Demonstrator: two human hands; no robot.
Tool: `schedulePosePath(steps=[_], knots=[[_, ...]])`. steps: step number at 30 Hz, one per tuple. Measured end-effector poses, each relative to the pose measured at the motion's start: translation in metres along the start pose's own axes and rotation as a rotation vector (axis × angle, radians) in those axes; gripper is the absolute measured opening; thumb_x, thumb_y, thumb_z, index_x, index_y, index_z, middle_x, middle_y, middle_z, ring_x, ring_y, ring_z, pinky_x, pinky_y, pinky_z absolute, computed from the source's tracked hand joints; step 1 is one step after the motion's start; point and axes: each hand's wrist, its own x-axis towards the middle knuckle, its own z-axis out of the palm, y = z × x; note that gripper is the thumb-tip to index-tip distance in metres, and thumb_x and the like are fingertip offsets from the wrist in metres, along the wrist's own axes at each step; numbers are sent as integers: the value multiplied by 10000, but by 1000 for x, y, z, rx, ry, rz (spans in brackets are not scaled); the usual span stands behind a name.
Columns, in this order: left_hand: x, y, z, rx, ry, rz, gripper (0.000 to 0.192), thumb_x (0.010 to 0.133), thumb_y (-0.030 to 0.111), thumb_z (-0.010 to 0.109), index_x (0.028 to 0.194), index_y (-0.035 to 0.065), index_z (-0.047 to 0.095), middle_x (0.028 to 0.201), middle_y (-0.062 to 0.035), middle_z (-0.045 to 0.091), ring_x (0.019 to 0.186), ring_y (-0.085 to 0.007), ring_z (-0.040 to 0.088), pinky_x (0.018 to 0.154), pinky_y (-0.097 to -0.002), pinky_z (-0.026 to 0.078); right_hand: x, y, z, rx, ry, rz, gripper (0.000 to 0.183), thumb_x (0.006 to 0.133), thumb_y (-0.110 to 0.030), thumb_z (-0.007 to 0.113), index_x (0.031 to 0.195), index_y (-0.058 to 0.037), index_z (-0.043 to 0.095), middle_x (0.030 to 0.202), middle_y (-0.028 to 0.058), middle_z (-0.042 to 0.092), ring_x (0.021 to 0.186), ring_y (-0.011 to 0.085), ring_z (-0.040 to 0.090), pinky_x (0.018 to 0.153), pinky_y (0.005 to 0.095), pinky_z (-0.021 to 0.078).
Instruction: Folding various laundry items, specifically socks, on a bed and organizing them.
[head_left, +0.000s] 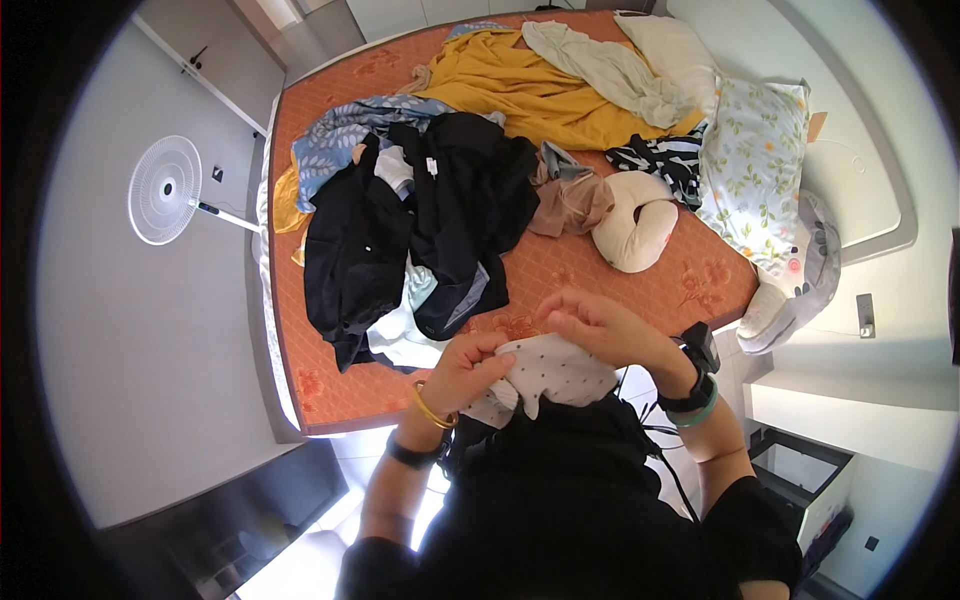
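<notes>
A white cloth garment with dark dots (566, 369) hangs bunched in front of my body, at the near edge of the bed. My left hand (474, 371) pinches its left part between thumb and fingers. At the cloth's upper right is my right hand (589, 326), fingers curled; whether it grips the fabric cannot be told. Beyond my left hand lie a heap of black clothes (472, 187) and a white garment (409, 330). A cream U-shaped neck pillow (634, 251) rests past my right hand, beside a brown garment (570, 202).
An orange patterned mattress (697, 277) carries yellow fabric (517, 94), blue leaf-print fabric (330, 139), a black-and-white garment (660, 161) and a floral pillow (757, 165). A white fan (166, 190) stands left of the bed. Black cables (664, 450) hang beside my right forearm.
</notes>
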Motion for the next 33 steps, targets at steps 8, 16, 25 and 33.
schedulePosePath(steps=[8, 16, 25, 33], knots=[[-1, 0, -1, -108, 188, -15, 151, 831, 178, 532, 760, 44, 545, 668, 25, 527, 591, -16, 446, 539, -166, 362, -4, 30, 6, 200, -239, -129, 359, 836, -296, 602, 1048, -14, 532, 911, 38, 561, 864, 123, 532, 782, 262, 438], [3, -5, 2, -284, 390, -76, 134, 853, 163, 491, 834, 41, 543, 733, -3, 563, 641, -59, 525, 600, -197, 434, 0, 33, -7, 541, -103, 219, 286, 844, -255, 592, 1022, -38, 536, 936, 26, 567, 845, 102, 539, 755, 242, 448], [8, -35, -24, -400, 373, -106, 232, 879, 222, 478, 1023, 44, 514, 903, -46, 567, 828, -116, 563, 695, -250, 482, 6, 48, -19, 754, 215, 102, 302, 818, -140, 600, 1074, -12, 506, 944, 32, 550, 948, 121, 513, 828, 283, 431], [9, -52, -44, -511, 403, -89, 313, 861, 128, 548, 1144, 13, 477, 1022, -76, 583, 921, -166, 574, 794, -281, 475, 0, -12, -34, -383, 430, -319, 174, 773, -45, 571, 946, -64, 571, 795, 52, 559, 698, 170, 556, 627, 307, 440]])
